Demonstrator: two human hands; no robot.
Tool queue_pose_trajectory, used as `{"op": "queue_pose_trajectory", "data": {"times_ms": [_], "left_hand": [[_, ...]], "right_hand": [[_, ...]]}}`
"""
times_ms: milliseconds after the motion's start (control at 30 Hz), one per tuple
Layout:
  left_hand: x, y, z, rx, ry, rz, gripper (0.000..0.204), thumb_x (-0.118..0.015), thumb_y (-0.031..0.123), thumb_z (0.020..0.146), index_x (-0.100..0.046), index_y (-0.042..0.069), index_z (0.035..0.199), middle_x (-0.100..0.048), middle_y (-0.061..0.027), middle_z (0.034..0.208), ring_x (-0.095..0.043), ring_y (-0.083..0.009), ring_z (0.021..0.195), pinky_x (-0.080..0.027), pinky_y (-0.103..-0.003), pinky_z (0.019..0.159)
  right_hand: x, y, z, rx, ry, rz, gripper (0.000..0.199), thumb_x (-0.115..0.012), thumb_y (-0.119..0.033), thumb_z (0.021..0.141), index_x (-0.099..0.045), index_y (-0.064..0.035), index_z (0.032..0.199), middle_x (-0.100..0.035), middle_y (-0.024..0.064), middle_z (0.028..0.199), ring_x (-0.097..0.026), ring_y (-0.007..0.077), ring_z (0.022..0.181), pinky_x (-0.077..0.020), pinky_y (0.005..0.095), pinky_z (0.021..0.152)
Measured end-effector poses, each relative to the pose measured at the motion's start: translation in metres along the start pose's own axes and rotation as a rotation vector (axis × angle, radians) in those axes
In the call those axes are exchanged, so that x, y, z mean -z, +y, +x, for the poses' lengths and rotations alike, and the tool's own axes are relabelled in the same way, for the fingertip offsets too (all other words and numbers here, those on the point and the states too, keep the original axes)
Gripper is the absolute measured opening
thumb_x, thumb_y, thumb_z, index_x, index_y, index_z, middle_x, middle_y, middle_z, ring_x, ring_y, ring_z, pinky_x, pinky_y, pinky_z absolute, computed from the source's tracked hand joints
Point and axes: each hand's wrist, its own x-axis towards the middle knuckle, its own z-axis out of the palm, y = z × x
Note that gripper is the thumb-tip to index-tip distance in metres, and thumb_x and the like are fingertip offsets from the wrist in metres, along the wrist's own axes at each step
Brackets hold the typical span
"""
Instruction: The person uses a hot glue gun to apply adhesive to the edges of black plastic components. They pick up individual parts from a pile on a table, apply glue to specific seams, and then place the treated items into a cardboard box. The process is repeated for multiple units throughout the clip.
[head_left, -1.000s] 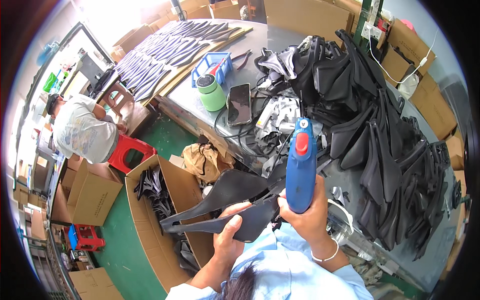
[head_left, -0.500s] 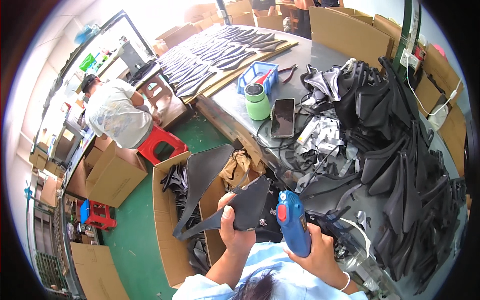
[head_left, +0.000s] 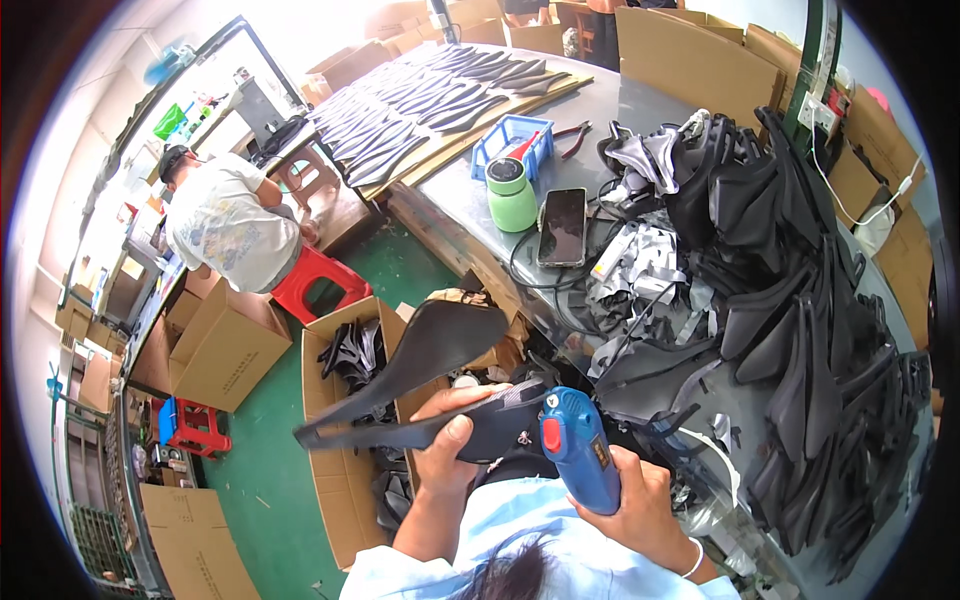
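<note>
My left hand (head_left: 447, 440) is closed on a black V-shaped padded piece (head_left: 452, 340), whose two wide lobes meet in a narrow point at the left. The edge of its nearer lobe faces up, and a grey mesh-like surface shows there. In my right hand (head_left: 640, 500) I grip a blue handheld power tool (head_left: 582, 458) with a red button. The tool's upper end is close to the near lobe; whether they touch I cannot tell. Below, an open cardboard box (head_left: 335, 500) holds more black pieces.
A heap of black padded pieces (head_left: 800, 340) covers the metal table's right side, beside grey straps (head_left: 640, 265). Further back are a phone (head_left: 563, 228), a green bottle (head_left: 512, 200), a blue basket (head_left: 545, 150) and pliers (head_left: 573, 140). A person (head_left: 230, 220) sits at the left.
My left hand has shifted left and tilted the black piece, so its near lobe now shows edge-on and its point lies further left. The tool has turned slightly and dipped.
</note>
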Motion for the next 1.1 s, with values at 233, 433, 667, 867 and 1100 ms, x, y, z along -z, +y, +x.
{"op": "queue_pose_trajectory", "data": {"times_ms": [233, 433, 667, 867, 1100], "left_hand": [[0.012, 0.046, 0.024, 0.321, 0.032, -0.07, 0.039, -0.054, 0.013, 0.074, -0.055, -0.009, 0.105, -0.062, -0.0262, 0.103, -0.064, -0.0294, 0.094, -0.052, -0.037, 0.085], [0.017, 0.052, 0.032, 0.388, -0.014, -0.039, 0.035, -0.056, 0.011, 0.076, -0.056, -0.009, 0.104, -0.063, -0.0263, 0.101, -0.066, -0.0277, 0.091, -0.053, -0.034, 0.083], [0.011, 0.064, 0.034, 0.463, -0.088, 0.076, 0.032, -0.059, 0.01, 0.076, -0.058, -0.007, 0.103, -0.064, -0.02, 0.101, -0.064, -0.0244, 0.093, -0.051, -0.033, 0.085], [0.011, 0.061, 0.029, 0.498, -0.084, 0.329, 0.024, -0.062, 0.005, 0.076, -0.057, -0.001, 0.098, -0.065, -0.016, 0.096, -0.063, -0.0187, 0.089, -0.049, -0.03, 0.082], [0.092, 0.038, -0.011, 0.398, 0.526, 0.278, 0.018, -0.065, 0.011, 0.083, -0.055, 0.003, 0.096, -0.062, -0.0071, 0.089, -0.063, -0.0166, 0.083, -0.052, -0.029, 0.074]], "right_hand": [[-0.004, 0.007, -0.011, -0.004, -0.025, -0.086, 0.067, -0.082, -0.016, 0.059, -0.045, 0.0016, 0.112, -0.057, 0.0099, 0.064, -0.058, 0.0265, 0.051, -0.0448, 0.0358, 0.053], [-0.006, 0.006, -0.01, 0.03, -0.057, -0.084, 0.067, -0.081, -0.015, 0.059, -0.046, 0.0033, 0.113, -0.057, 0.0095, 0.061, -0.057, 0.0256, 0.05, -0.044, 0.0351, 0.053], [-0.006, 0.002, -0.008, 0.059, -0.077, -0.11, 0.065, -0.081, -0.015, 0.06, -0.047, 0.0043, 0.112, -0.057, 0.0091, 0.062, -0.057, 0.0244, 0.05, -0.0431, 0.0342, 0.052], [-0.013, -0.002, -0.007, 0.085, -0.095, -0.095, 0.063, -0.08, -0.015, 0.06, -0.048, 0.0044, 0.111, -0.057, 0.0106, 0.064, -0.057, 0.0252, 0.051, -0.0437, 0.0347, 0.052], [-0.022, 0.01, -0.012, -0.003, -0.107, -0.099, 0.064, -0.08, -0.015, 0.059, -0.047, 0.003, 0.111, -0.057, 0.0138, 0.066, -0.058, 0.0312, 0.056, -0.0461, 0.0396, 0.055]]}}
